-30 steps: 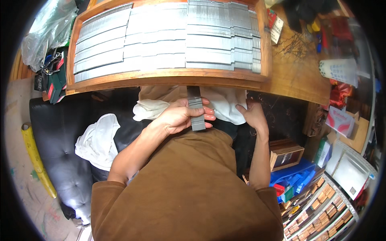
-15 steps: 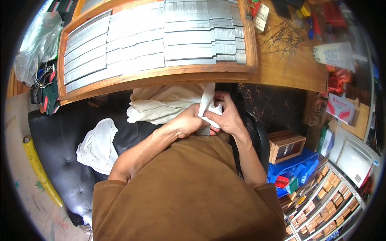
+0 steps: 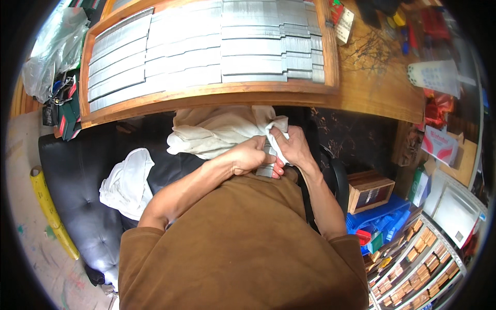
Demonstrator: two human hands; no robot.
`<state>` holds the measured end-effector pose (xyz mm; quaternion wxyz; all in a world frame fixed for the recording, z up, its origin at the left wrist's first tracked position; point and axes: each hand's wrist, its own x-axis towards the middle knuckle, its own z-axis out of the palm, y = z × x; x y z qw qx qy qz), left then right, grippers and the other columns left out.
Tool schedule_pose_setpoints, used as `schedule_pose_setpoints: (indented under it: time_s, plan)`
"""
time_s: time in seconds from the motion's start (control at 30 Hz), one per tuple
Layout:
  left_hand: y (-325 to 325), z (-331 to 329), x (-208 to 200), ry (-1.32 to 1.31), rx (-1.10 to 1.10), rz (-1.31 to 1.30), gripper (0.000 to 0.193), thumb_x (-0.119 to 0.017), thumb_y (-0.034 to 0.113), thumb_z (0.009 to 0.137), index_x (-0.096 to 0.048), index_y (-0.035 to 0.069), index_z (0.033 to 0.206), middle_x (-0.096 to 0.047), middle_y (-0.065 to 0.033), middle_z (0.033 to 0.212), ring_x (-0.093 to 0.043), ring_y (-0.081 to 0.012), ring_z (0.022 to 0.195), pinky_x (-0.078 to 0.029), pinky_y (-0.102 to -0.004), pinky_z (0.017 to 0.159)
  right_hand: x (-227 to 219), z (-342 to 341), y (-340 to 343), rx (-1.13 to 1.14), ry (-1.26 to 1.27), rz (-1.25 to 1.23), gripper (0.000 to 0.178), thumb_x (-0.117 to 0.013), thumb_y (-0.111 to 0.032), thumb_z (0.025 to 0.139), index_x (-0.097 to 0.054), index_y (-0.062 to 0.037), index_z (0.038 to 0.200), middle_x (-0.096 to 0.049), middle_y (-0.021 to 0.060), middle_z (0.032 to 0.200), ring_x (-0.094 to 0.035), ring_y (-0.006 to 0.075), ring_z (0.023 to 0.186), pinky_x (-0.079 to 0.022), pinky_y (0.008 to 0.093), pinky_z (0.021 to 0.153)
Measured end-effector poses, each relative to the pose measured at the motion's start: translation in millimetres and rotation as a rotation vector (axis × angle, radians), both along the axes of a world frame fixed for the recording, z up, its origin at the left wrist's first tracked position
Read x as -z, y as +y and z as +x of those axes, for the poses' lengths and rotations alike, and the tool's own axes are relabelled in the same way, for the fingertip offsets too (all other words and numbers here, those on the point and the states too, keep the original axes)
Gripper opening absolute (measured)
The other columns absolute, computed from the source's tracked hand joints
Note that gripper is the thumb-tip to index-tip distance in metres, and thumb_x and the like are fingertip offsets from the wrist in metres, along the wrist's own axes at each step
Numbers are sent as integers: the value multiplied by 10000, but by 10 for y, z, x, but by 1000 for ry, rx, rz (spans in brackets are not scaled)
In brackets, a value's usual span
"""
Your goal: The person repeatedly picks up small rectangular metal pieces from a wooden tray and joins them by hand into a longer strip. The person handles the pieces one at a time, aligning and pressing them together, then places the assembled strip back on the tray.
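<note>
Close to my lap, my left hand (image 3: 251, 156) is closed around thin grey flat pieces (image 3: 266, 169). Its fingertips show at their far side, and part of the pieces is hidden by the fingers. My right hand (image 3: 295, 148) grips a white cloth (image 3: 277, 124) between thumb and fingers, right against the pieces. The cloth's folded end hangs down between the two hands. A larger off-white cloth (image 3: 206, 132) lies bunched just beyond my hands; whether it is one with the gripped cloth I cannot tell.
A wooden tray (image 3: 217, 91) with rows of grey metal strips sits on the wooden table (image 3: 382, 98) ahead. Another white cloth (image 3: 129, 181) lies on the black padded seat (image 3: 67, 191) at left. A patterned cup (image 3: 434, 76), a wooden box (image 3: 369, 190) and shelves stand right.
The cloth's end has shifted away from my body and my right thumb now presses higher on it. More of the grey pieces shows in my left hand. The whole view has shifted slightly.
</note>
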<state>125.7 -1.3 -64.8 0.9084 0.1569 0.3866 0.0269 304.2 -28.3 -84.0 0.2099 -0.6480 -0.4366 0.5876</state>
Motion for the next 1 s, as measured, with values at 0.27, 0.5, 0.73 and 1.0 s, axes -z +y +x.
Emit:
schedule_pose_setpoints:
  time_s: [0.27, 0.5, 0.73, 1.0]
  plan:
    - [26, -65, 113, -152, -69, -124, 181, -580, -47, 978, -598, -82, 1155, -704, -202, 965, -731, -313, 893, -627, -461, 859, -58, 68, 215, -35, 340, 26, 480, -870, -289, 816, -654, 41, 1088, -689, 107, 1054, -614, 153, 958, -516, 308, 838]
    - [-55, -144, 117, -334, -132, -328, 201, -593, -57, 966, -586, -5, 1161, -693, -168, 1005, -718, -324, 952, -610, -501, 906, 132, -47, 233, 42, 111, 126, 340, -720, -278, 955, -689, 29, 1098, -709, 41, 897, -607, 112, 829, -508, 302, 744]
    - [-143, -304, -38, -270, -195, -256, 189, -586, -44, 975, -595, 12, 1156, -696, -172, 1025, -724, -332, 950, -610, -505, 920, 260, 117, 348, 245, 414, 63, 364, -734, -229, 935, -665, 24, 1186, -705, 86, 1057, -632, 146, 934, -513, 305, 826]
    - [-109, -87, -11, -169, -126, -146, 130, -561, -34, 994, -600, -43, 1117, -695, -175, 994, -721, -321, 928, -615, -473, 881, -104, 14, 287, -1, 243, -31, 358, -792, -249, 878, -688, 14, 1097, -697, 58, 959, -643, 139, 863, -526, 299, 788]
